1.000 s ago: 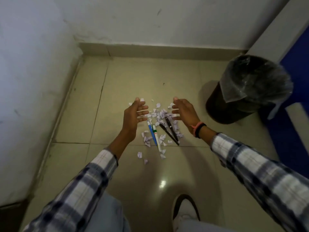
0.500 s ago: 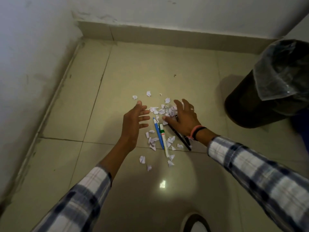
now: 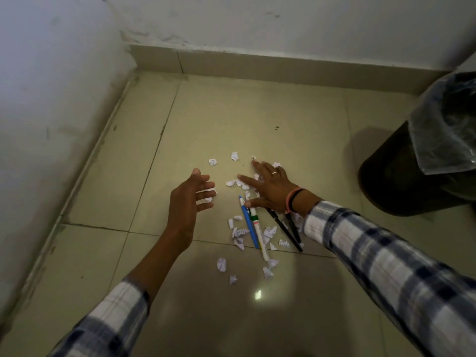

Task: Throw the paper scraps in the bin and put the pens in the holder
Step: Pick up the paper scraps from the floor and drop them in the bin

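Several crumpled white paper scraps (image 3: 238,232) lie scattered on the tiled floor. Among them lie a blue pen (image 3: 248,222), a white pen with a green band (image 3: 259,234) and two black pens (image 3: 284,229). My right hand (image 3: 268,188) rests palm down with spread fingers on the far part of the scrap pile, covering some scraps and the tops of the black pens. To the left, my left hand (image 3: 190,199) hovers on edge, fingers apart, with a few scraps showing just past its fingertips. A dark bin (image 3: 401,176) with a clear plastic liner stands at the right.
White walls meet in a corner at the far left, with a tiled skirting (image 3: 257,64) along the back. Two lone scraps (image 3: 223,159) lie beyond the pile. No pen holder is in view.
The view has moved closer and lower. My right hand has flattened and spread over the far scraps. My left hand stays beside the pile, about as before.
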